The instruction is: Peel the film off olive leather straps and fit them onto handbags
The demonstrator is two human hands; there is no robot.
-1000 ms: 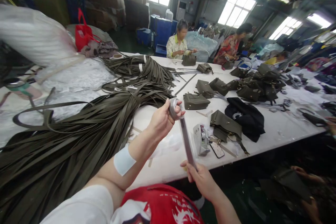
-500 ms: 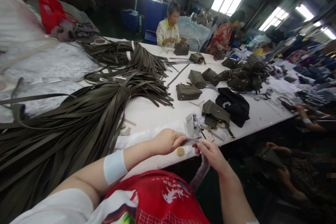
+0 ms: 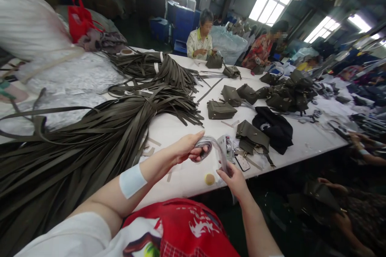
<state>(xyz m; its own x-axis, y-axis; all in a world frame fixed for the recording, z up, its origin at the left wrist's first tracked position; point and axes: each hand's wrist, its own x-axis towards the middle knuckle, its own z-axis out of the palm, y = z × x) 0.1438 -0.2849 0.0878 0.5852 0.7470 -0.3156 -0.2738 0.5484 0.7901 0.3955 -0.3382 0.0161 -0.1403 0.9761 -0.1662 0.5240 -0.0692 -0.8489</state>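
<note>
A long greyish strip, apparently a strap in clear plastic film (image 3: 221,153), runs between my two hands above the table's near edge. My left hand (image 3: 189,147) is closed round a looped, coiled part of it. Lower and to the right, my right hand (image 3: 234,180) pinches the strip, and its loose end hangs below that hand past the table edge. Just behind the strip stands a small white and grey device (image 3: 226,144), partly hidden. A round yellow piece (image 3: 209,179) lies on the table below my hands.
Bundles of dark olive straps (image 3: 114,128) cover the left side. An olive handbag (image 3: 252,137), a black cloth (image 3: 273,128) and a phone (image 3: 243,162) lie to the right. More bags (image 3: 221,109) stand further back. Co-workers sit across the table (image 3: 181,138) and at right.
My left hand has lifted and moved away from the right, and the strip now curls into a loop there. My right hand has shifted slightly down. The whole view has shifted a little.
</note>
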